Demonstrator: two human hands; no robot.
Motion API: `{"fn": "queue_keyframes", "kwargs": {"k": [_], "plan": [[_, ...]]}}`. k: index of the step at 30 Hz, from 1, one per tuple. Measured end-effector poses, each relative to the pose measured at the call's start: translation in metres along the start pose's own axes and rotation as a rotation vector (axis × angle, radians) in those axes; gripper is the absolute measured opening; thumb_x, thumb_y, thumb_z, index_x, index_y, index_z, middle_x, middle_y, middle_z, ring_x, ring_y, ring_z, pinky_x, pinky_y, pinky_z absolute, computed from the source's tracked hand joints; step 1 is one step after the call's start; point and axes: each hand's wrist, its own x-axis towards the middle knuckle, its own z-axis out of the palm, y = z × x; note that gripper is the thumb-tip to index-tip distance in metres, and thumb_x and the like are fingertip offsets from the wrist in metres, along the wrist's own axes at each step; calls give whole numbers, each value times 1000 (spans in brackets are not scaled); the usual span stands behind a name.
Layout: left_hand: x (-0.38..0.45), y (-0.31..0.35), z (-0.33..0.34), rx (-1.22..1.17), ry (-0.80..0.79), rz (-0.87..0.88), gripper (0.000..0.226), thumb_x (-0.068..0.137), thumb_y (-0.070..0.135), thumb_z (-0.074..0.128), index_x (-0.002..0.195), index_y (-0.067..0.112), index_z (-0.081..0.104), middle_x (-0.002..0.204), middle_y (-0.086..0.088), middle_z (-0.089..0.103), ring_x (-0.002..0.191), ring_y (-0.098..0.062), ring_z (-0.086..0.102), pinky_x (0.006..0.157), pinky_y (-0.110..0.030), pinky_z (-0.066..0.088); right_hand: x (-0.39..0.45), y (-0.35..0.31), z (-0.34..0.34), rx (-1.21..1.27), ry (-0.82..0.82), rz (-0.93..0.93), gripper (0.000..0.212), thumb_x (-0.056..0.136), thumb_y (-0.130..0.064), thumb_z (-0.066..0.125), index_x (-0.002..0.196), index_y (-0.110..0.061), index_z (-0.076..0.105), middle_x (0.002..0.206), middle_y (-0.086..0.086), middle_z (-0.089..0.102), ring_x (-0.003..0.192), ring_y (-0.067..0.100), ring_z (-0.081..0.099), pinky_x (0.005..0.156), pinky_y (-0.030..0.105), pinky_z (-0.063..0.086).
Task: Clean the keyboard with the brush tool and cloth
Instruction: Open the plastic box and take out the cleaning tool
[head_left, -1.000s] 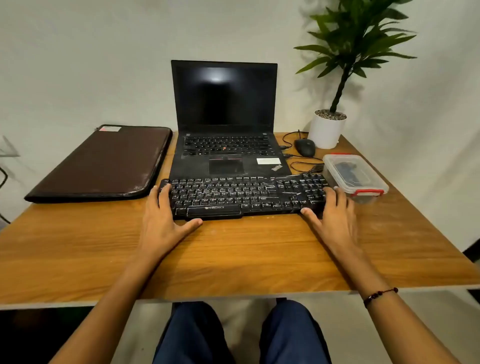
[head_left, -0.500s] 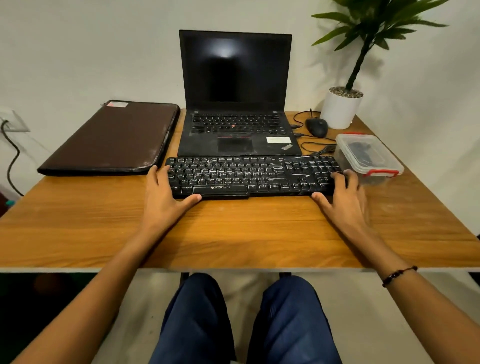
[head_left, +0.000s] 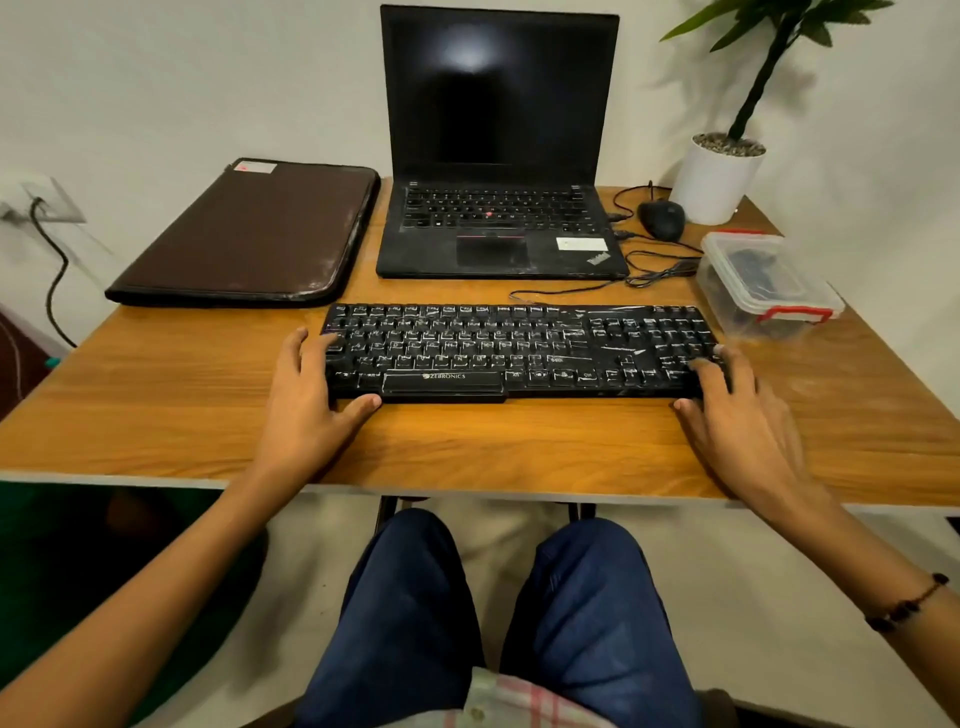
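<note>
Sitting close, a person's knees show below the wooden tabletop (head_left: 467, 447). Just past its near edge, the left hand (head_left: 306, 395) and right hand (head_left: 737, 415) grip opposite ends of a dusty black keyboard (head_left: 519, 353), thumbs at its front edge, fingers curled over the end keys. Its long axis runs left to right between them. Beyond its right end sits a clear lidded box (head_left: 763, 283), nearer the right hand, possibly holding the brush; contents are unclear. Farther back stands an open laptop (head_left: 498, 156).

black keyboard (head_left: 519, 351), wood-grain table (head_left: 156, 415)
</note>
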Motion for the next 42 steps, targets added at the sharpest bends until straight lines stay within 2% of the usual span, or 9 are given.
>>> {"fn": "queue_keyframes", "kwargs": {"k": [8,13,16,19,23,26,29,36,42], "plan": [[-19,-1,-3,11,28,-15,73,78,20,76,138,4,38,153,-18,20,139,-34,24,112,-43,26,-17,2,-1,-37,3,-27,45,86,-21,63,124,0,51,136,26,43,92,50,58,69,52,50],[-21,3,-7,37,-10,-43,75,78,22,76,140,6,36,154,-16,17,140,-35,23,111,-46,27,-17,-1,-7,-42,-34,4,47,91,-29,55,130,-6,46,144,21,35,100,48,56,78,51,47],[-18,13,-11,93,-34,-34,79,79,25,75,143,9,33,157,-14,10,143,-33,15,114,-46,21,-16,-2,-16,-49,-47,-10,52,91,-36,55,133,-8,43,146,19,32,107,44,54,85,50,45],[-10,36,-11,140,-38,81,75,80,24,74,142,9,35,156,-14,13,143,-31,15,114,-45,19,-4,10,-28,-16,23,-24,53,90,-36,56,132,-6,43,138,19,43,116,39,50,89,50,44],[13,87,4,107,-91,302,63,83,24,70,137,10,42,154,-14,21,141,-30,19,114,-41,19,36,49,-35,-54,163,-11,39,90,-17,56,122,3,51,122,25,54,110,40,50,85,48,47],[31,140,32,59,-144,501,59,86,25,67,138,13,42,150,-9,31,140,-23,25,113,-33,18,67,80,-32,-130,109,15,39,85,-7,61,121,5,54,120,29,56,106,45,51,87,48,47],[42,197,67,-17,-266,654,53,90,24,62,138,15,42,144,-3,42,134,-16,34,108,-23,22,81,95,-25,-180,23,-27,37,81,-7,68,115,4,57,115,28,59,101,45,53,79,47,51],[56,289,128,-80,-489,710,44,89,2,51,133,7,49,134,-11,52,126,-24,46,98,-27,36,82,104,-20,-101,58,-85,31,83,-6,61,114,-3,55,112,21,62,100,37,56,74,43,50],[59,327,152,-34,-525,737,50,89,1,50,138,5,44,140,-13,48,126,-26,46,98,-29,37,62,107,-28,-73,127,-201,27,65,-5,71,89,1,59,81,19,64,70,35,60,52,35,48]]}}
